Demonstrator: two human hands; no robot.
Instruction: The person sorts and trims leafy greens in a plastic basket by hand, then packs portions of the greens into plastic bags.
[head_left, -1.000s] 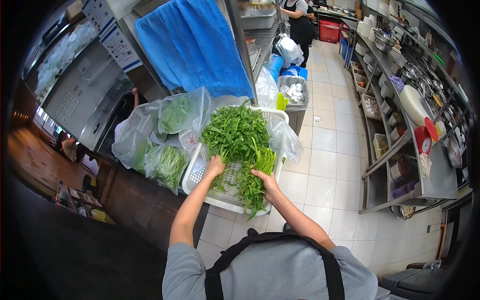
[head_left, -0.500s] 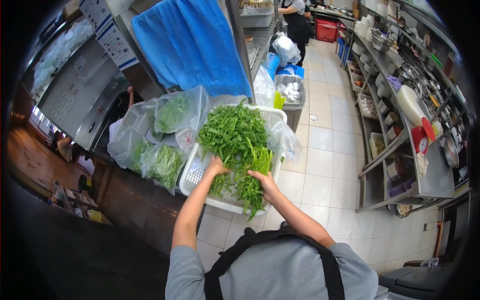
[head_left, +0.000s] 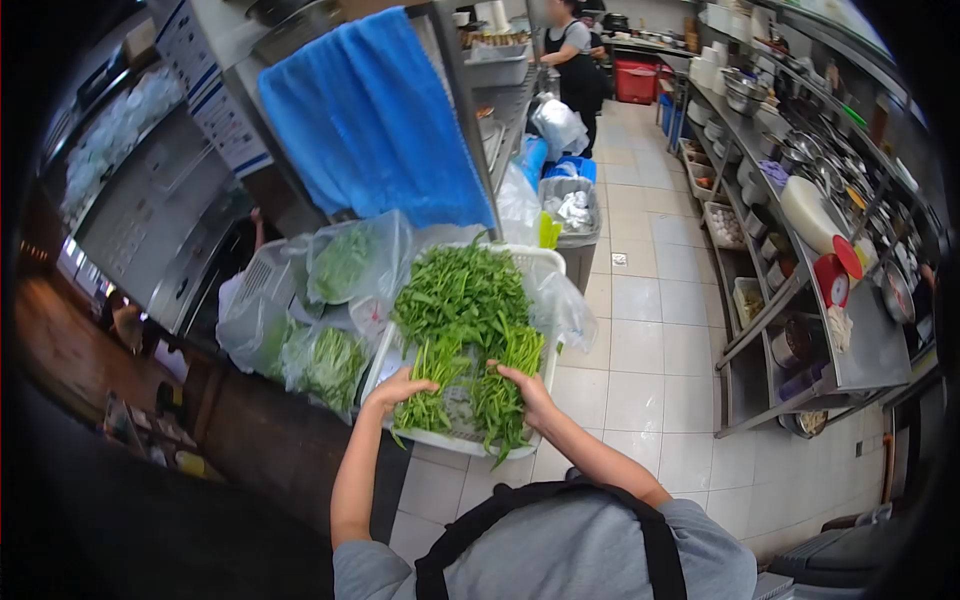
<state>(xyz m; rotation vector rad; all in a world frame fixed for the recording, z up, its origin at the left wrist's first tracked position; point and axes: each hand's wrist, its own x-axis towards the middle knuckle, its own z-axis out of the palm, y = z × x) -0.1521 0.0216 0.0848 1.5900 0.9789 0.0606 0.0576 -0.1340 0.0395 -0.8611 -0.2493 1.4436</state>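
Note:
A white perforated plastic basket (head_left: 553,263) stands in front of me with a big heap of leafy greens (head_left: 465,290) at its far end; they look like water spinach. Inside its left near part, my left hand (head_left: 398,389) is closed round a bunch of stemmed greens (head_left: 431,372). My right hand (head_left: 530,395) grips a second bunch of greens (head_left: 497,410) at the right, thumb on top of the stems. Between the two bunches the basket's bottom shows, with loose bits on it. The fingers under both bunches are mostly hidden.
Clear bags of greens (head_left: 335,365) lie left of the basket, and a blue towel (head_left: 375,125) hangs behind it. A plastic bag (head_left: 562,305) drapes over the right rim. Metal shelving (head_left: 745,340) lines the aisle's right side. A co-worker (head_left: 575,70) stands farther back.
My left hand has come back toward the left near side of the basket and now holds a bunch of greens. My right hand keeps its bunch, slightly lower in view.

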